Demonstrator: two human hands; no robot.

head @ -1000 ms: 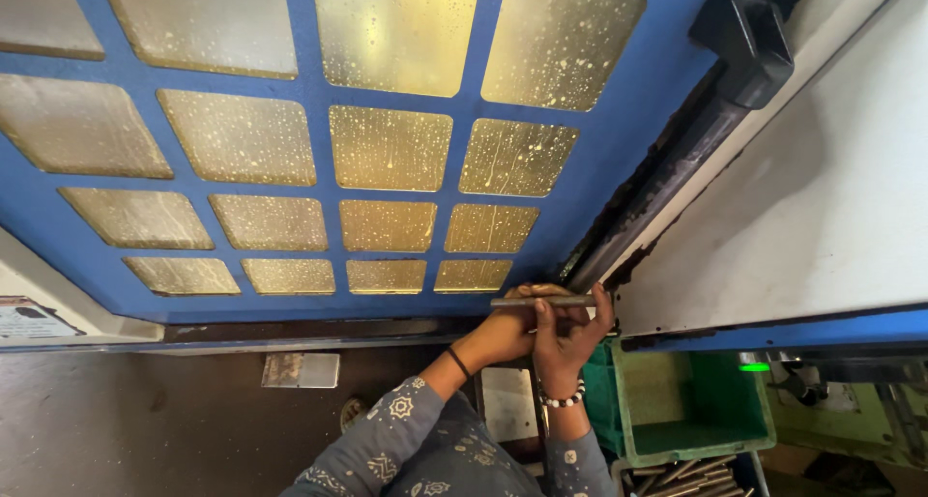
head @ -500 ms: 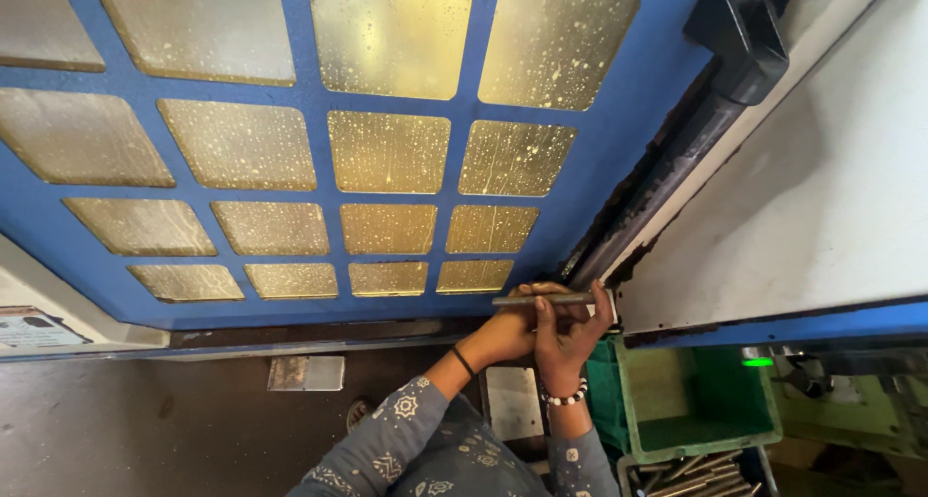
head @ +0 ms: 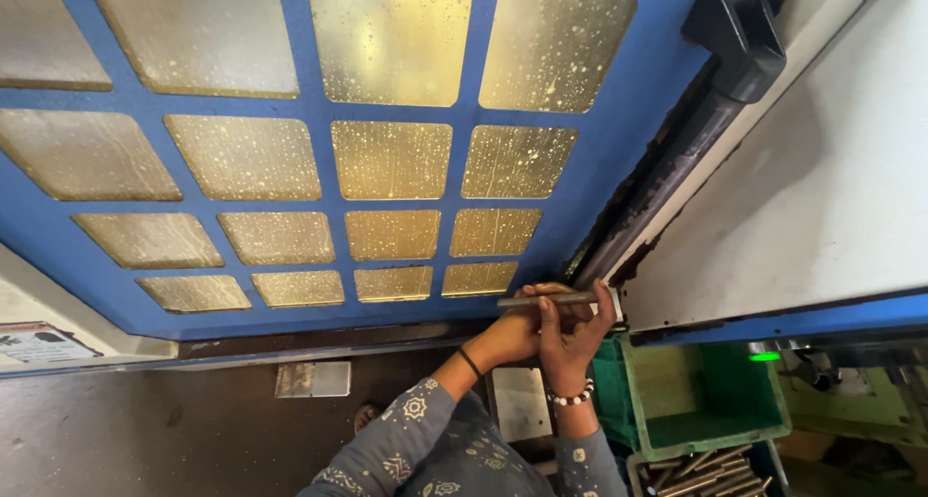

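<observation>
Nothing shifted: both hands, left hand point(head: 512, 331) and right hand point(head: 572, 335), stay clamped on metal rod point(head: 546, 301), keep it level toward 3 o'clock.

A blue grid door point(head: 619, 159) with spattered yellowish panes stands above a green bin point(head: 696, 400) and metal rods point(head: 706, 473).

A large door point(head: 619, 168) with a grid of window panes point(head: 391, 159) fills the upper view. Below its lower right corner, two hands meet: the left hand point(head: 512, 333) beside the right hand point(head: 572, 340), a metal rod point(head: 546, 301) lying across both. Right of the hands sits an open crate point(head: 696, 400); beneath it, a bin of rods point(head: 701, 473).
</observation>
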